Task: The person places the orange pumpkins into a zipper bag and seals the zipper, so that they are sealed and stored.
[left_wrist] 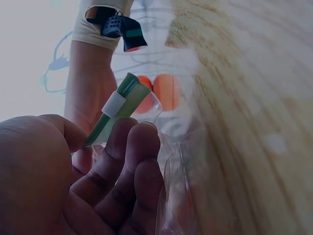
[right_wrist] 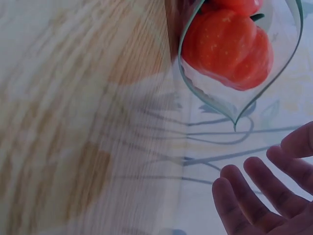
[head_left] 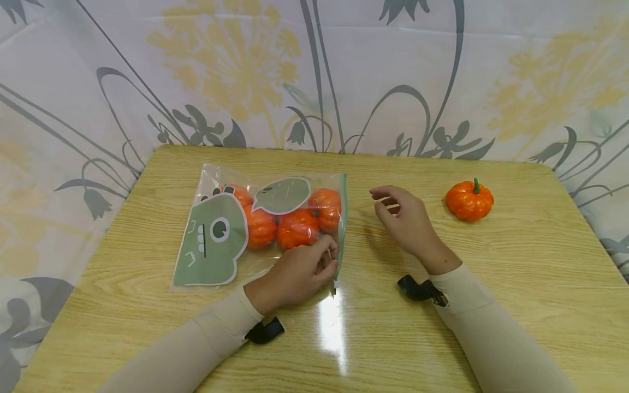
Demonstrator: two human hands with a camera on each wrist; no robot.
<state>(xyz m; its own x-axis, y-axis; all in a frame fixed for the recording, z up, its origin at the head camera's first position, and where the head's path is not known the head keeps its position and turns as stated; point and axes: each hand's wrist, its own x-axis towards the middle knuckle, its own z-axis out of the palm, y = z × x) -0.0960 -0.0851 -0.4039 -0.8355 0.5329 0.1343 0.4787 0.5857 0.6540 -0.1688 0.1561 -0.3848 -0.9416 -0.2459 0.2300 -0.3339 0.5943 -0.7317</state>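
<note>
A clear zip bag (head_left: 208,245) printed with a green dinosaur lies on its side on the table, with several orange pumpkins (head_left: 297,229) inside. My left hand (head_left: 297,273) pinches the bag's edge near its mouth, close to the white slider (left_wrist: 113,104) on the green zip strip (head_left: 343,218). Seen from the right wrist, the mouth gapes around a pumpkin (right_wrist: 230,49). To the right of that mouth my right hand (head_left: 408,221) hovers with relaxed, slightly bent fingers and holds nothing. One loose orange pumpkin (head_left: 469,202) with a green stem sits farther right.
The wood-grain table (head_left: 393,344) carries the bag and the loose pumpkin. Behind it hangs a flower-patterned cloth (head_left: 354,71), which also runs down along both sides. Each wrist wears a small black camera, such as the right one (head_left: 417,288).
</note>
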